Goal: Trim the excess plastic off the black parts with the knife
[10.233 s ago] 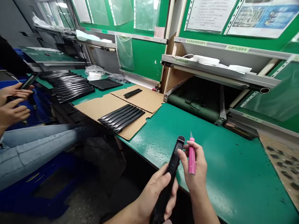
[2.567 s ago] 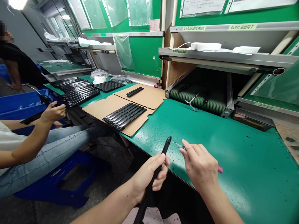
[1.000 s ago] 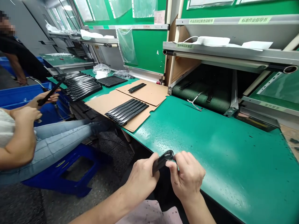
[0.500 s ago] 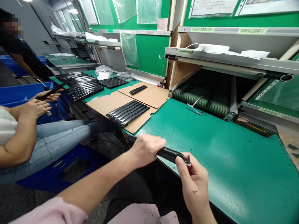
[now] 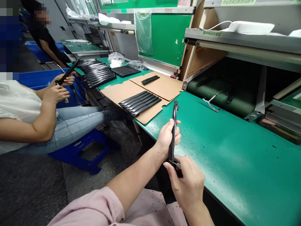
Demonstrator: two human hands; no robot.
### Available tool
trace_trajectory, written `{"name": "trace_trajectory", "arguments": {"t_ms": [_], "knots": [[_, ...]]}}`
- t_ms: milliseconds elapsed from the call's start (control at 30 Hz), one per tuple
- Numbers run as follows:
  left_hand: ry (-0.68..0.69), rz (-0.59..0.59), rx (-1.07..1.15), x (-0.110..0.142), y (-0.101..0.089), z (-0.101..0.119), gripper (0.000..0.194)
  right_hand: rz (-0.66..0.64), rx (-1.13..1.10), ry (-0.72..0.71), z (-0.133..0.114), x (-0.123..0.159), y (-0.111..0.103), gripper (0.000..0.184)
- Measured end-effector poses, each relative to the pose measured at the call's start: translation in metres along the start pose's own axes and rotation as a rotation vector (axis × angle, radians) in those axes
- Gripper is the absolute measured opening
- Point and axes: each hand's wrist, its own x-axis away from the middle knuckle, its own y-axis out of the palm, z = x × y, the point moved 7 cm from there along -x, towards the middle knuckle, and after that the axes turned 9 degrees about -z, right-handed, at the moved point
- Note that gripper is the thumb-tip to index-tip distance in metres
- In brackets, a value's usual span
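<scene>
Left hand [image 5: 168, 136] clamps a black plastic part [image 5: 173, 141] by the green desk's [image 5: 235, 163] near edge; right hand [image 5: 190, 179] pinches a knife [image 5: 178, 164] at its lower end. Dark specks [image 5: 274, 146] mark the surface; conveyor belt [image 5: 204, 92] behind.

Grn bench [image 5: 235, 150] holds cardboard [image 5: 117, 89], blk strips [image 5: 98, 73] & crumpled plastic [image 5: 137, 64]

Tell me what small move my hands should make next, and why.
Probably a light trim at the lower end of the black part: the left hand grips it mid-length, while the right hand holds what looks like a metal blade there.
</scene>
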Motion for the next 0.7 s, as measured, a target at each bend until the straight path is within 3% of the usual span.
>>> {"name": "trace_trajectory", "arguments": {"t_ms": [100, 200, 300, 433, 533, 633, 700], "knots": [[0.05, -0.046, -0.038, 0.001, 0.004, 0.012, 0.035, -0.085, 0.112, 0.035, 0.012, -0.004, 0.0, 0.05], [0.073, -0.061, -0.085, 0.001, 0.006, 0.02, 0.033, -0.131, 0.228, 0.003, 0.012, -0.004, 0.002, 0.056], [0.073, -0.035, -0.101, 0.0, 0.004, 0.019, 0.032, -0.124, 0.261, -0.069, 0.0, 0.004, 0.004, 0.053], [0.046, -0.016, -0.081, -0.002, 0.0, 0.016, 0.03, -0.166, -0.076, -0.034, -0.004, 0.017, 0.005, 0.041], [0.043, -0.028, -0.085, -0.002, 0.0, 0.016, 0.03, -0.051, -0.271, 0.101, 0.01, 0.021, -0.008, 0.026], [0.041, -0.033, -0.101, -0.001, 0.002, 0.015, 0.031, 0.088, -0.308, 0.169, 0.022, 0.024, -0.019, 0.017], [0.037, -0.037, -0.108, 0.0, 0.003, 0.014, 0.033, 0.11, -0.308, 0.172, 0.024, 0.024, -0.021, 0.016]]}}
